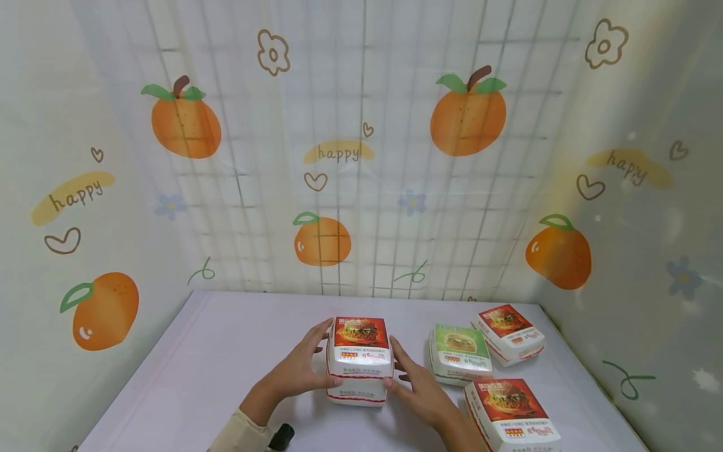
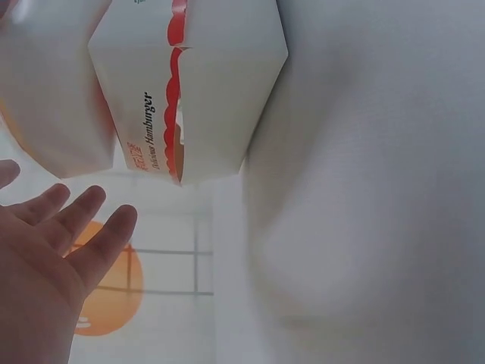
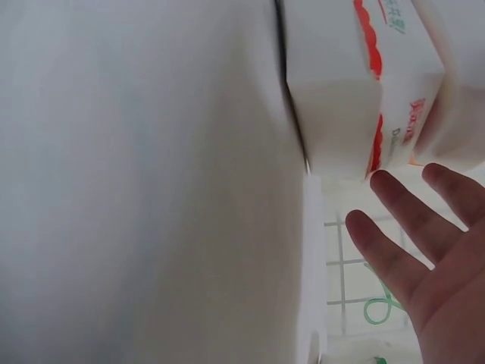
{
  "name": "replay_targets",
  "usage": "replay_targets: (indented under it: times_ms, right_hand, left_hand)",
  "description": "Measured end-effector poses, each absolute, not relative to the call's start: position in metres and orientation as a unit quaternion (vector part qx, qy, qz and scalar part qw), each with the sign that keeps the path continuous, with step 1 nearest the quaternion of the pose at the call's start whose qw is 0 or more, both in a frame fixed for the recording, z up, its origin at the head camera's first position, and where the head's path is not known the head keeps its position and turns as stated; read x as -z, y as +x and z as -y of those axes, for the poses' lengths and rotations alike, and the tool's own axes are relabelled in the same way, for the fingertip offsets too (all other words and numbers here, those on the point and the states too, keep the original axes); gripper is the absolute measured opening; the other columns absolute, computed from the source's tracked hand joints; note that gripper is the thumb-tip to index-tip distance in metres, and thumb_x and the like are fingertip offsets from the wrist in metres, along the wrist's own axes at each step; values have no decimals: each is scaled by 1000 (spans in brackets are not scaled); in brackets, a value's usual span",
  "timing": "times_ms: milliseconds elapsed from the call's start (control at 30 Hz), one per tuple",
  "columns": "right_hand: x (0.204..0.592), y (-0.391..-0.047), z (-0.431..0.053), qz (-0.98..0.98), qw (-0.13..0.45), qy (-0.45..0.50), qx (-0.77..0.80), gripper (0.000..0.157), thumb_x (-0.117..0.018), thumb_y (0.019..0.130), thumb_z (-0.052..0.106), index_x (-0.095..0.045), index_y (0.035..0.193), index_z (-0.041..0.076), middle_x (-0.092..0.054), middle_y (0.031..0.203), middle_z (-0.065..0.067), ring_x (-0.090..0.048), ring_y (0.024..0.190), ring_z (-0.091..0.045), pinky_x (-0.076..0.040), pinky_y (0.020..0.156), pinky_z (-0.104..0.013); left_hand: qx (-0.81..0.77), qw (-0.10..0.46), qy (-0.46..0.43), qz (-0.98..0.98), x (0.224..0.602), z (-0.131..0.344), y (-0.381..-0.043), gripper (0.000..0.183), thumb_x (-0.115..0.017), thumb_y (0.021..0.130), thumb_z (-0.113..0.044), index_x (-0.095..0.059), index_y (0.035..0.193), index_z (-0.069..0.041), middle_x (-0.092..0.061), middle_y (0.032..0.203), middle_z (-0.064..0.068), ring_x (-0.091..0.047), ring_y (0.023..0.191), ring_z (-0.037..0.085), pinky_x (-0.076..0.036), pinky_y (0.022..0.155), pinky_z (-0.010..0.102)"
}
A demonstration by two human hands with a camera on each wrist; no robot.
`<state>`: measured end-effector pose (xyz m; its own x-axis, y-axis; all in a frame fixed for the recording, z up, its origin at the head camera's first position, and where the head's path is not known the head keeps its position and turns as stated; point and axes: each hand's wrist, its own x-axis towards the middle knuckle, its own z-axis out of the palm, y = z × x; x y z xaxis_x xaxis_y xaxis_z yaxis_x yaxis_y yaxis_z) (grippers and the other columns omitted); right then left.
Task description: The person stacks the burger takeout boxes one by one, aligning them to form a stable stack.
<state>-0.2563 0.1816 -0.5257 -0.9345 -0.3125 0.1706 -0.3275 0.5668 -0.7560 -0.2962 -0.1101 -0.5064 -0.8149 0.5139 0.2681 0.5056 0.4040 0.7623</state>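
Note:
Two white hamburger boxes are stacked on the table. The upper hamburger box (image 1: 360, 344) has a red lid with a burger picture; only the front of the lower hamburger box (image 1: 357, 394) shows in the head view. My left hand (image 1: 296, 373) is at the stack's left side, its thumb tip at the front near the seam between boxes. On the other side, my right hand (image 1: 420, 389) mirrors it, thumb also at the front. In both wrist views the visible fingers are extended and spread, alongside the upper box (image 2: 53, 91) and apart from the lower box's side (image 3: 333, 114).
Right of the stack, a green-topped hamburger box (image 1: 460, 351) stands beside a red-topped box (image 1: 510, 333) behind it and another red-topped box (image 1: 511, 411) in front. A black object (image 1: 281, 437) shows by the left sleeve. A fruit-print curtain (image 1: 395, 182) surrounds the table (image 1: 226, 342).

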Motion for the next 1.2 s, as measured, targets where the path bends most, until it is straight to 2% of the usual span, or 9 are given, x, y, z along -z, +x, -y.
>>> replay_targets:
  times_ms: [167, 333, 567, 700, 833, 933, 1067, 1200]
  right_hand:
    - [525, -256, -184, 885, 4, 176, -431, 78, -57, 95, 48, -13, 157, 34, -43, 148, -13, -55, 118, -37, -45, 94, -55]
    - [524, -254, -190, 882, 21, 181, -434, 80, -59, 94, 47, -13, 157, 31, -37, 153, -6, -52, 124, -32, -44, 97, -52]
    - [525, -251, -206, 887, 45, 166, -428, 77, -61, 94, 42, -18, 157, 28, -42, 149, -8, -54, 122, -30, -46, 95, -51]
    - [527, -248, -219, 902, 73, 136, -404, 73, -60, 93, 46, -27, 155, 27, -50, 143, -6, -57, 116, -32, -47, 91, -52]
    - [529, -247, -230, 910, 157, 117, -366, 65, -66, 90, 45, -45, 147, 21, -62, 125, 1, -60, 101, -25, -50, 82, -47]
    - [532, -248, -237, 904, 242, 116, -332, 57, -74, 86, 33, -55, 138, 15, -64, 115, 1, -56, 100, -21, -47, 82, -47]
    - [535, -254, -247, 898, 311, 126, -284, 57, -79, 80, 21, -59, 132, 10, -60, 122, -10, -47, 116, -31, -38, 92, -56]
    - [532, -259, -254, 899, 327, 127, -264, 60, -79, 79, 23, -57, 132, 5, -50, 135, -19, -36, 129, -44, -29, 100, -64]
  left_hand:
    - [-456, 6, 302, -837, 505, 110, -296, 114, -82, 70, -54, -14, 157, -24, -20, 156, -8, -33, 137, 20, -38, 104, 50]
    - [-454, 0, 305, -837, 507, 110, -297, 114, -82, 69, -55, -13, 156, -28, -19, 157, -8, -32, 137, 20, -38, 104, 51]
    - [-448, -4, 303, -841, 506, 111, -296, 111, -80, 70, -57, -13, 155, -34, -18, 157, -9, -32, 137, 20, -38, 104, 52]
    - [-452, 4, 295, -841, 506, 111, -295, 112, -81, 69, -57, -13, 155, -35, -18, 157, -9, -32, 137, 21, -38, 104, 53]
    - [-455, 5, 297, -839, 506, 111, -295, 111, -81, 70, -57, -14, 155, -34, -19, 157, -9, -32, 137, 20, -37, 104, 53]
    - [-455, 3, 299, -839, 507, 112, -295, 111, -81, 70, -57, -14, 155, -34, -19, 157, -9, -32, 137, 21, -38, 103, 54]
    - [-454, 3, 301, -839, 507, 112, -295, 111, -81, 70, -57, -13, 155, -34, -19, 157, -8, -33, 137, 22, -38, 103, 53]
    - [-455, 5, 304, -837, 506, 111, -295, 111, -81, 70, -56, -13, 155, -34, -19, 157, -9, -32, 137, 21, -37, 104, 54]
